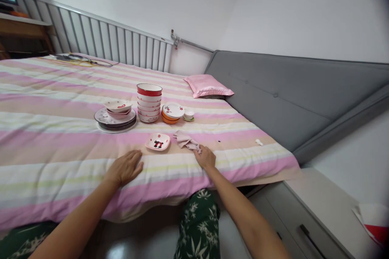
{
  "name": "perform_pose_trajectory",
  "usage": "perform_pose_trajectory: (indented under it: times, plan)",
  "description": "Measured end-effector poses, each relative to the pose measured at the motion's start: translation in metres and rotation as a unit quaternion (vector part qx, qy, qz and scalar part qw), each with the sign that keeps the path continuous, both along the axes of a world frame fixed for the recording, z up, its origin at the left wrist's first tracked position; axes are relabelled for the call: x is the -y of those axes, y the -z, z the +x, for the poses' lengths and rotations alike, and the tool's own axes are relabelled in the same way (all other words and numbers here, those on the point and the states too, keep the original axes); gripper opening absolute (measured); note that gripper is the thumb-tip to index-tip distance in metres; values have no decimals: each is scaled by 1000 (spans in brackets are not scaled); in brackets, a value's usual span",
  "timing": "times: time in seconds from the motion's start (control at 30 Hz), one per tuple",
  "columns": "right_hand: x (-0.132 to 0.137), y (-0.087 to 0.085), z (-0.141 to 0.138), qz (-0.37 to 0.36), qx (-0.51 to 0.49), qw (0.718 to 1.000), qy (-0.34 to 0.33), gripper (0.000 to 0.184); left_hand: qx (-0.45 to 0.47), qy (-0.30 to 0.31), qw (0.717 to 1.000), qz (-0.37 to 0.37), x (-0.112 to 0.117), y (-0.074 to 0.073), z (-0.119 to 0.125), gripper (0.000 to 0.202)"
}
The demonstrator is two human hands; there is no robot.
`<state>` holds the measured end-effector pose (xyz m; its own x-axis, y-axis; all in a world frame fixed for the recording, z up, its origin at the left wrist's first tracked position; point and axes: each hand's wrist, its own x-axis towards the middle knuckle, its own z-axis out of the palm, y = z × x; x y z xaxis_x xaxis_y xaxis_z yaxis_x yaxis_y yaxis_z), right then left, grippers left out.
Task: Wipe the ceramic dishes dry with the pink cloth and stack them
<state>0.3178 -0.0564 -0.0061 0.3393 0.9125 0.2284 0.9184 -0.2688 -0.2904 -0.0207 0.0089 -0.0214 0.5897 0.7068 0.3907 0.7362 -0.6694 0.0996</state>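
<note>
My right hand [206, 157] is closed on one end of a crumpled pinkish cloth [186, 141], which lies on the bed. Left of the cloth is a small square pink dish [157, 142] with a dark and red picture inside. My left hand [125, 166] rests flat on the striped sheet, fingers stretched, a little short of the dish and holding nothing. Behind the dish rises a tall stack of bowls [148, 105], a red-rimmed one on top. Plates [115, 119] with smaller dishes on them sit to its left.
Right of the tall stack are orange bowls topped by a white plate [173, 110], and small white cups [189, 113]. A pink pillow [209, 85] lies by the grey headboard [288, 97]. Cables [86, 60] lie on the far left. A grey drawer cabinet [291, 214] borders the bed at right.
</note>
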Motion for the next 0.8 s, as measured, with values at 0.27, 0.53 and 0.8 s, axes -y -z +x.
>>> perform_pose_trajectory:
  times: [0.27, 0.53, 0.8]
  plan:
    - [-5, 15, 0, 42, -16, 998, 39, 31, -17, -15, 1000, -5, -4, 2, 2, 38]
    - [-6, 21, 9, 72, -35, 996, 37, 31, -43, -32, 998, 14, -6, 2, 5, 42]
    - [-7, 26, 14, 91, -49, 994, 23, 30, -72, -49, 996, 20, -8, 5, 4, 42]
